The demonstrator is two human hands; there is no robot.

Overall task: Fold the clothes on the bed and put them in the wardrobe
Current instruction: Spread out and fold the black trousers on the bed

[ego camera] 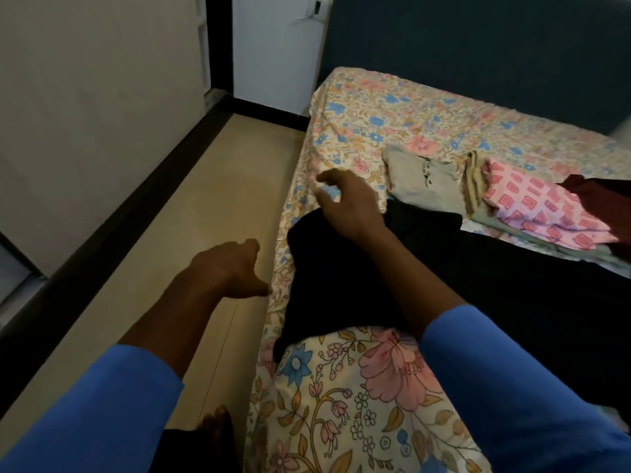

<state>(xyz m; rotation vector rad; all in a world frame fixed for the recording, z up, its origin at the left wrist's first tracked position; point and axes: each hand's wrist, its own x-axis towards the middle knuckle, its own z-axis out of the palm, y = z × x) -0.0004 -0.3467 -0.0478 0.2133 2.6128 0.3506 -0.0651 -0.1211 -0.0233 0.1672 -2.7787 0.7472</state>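
Note:
A black garment [341,285] lies spread across the bed [375,404], which has a floral sheet. My right hand [348,203] hovers over the garment's far left corner with curled, parted fingers and holds nothing. My left hand [228,268] is over the floor beside the bed's edge, its fingers loosely curled and its thumb almost touching the sheet; it is empty. Further back on the bed lie a beige garment [420,179], a pink patterned cloth [536,206] on a greenish one, and a dark red garment [597,189].
Tan floor [191,233] runs along the bed's left side, bordered by a black skirting and a pale wall [85,97]. A white door or cabinet [276,52] stands at the far end. A dark blue headboard [478,46] rises behind the bed. My bare foot [215,425] shows below.

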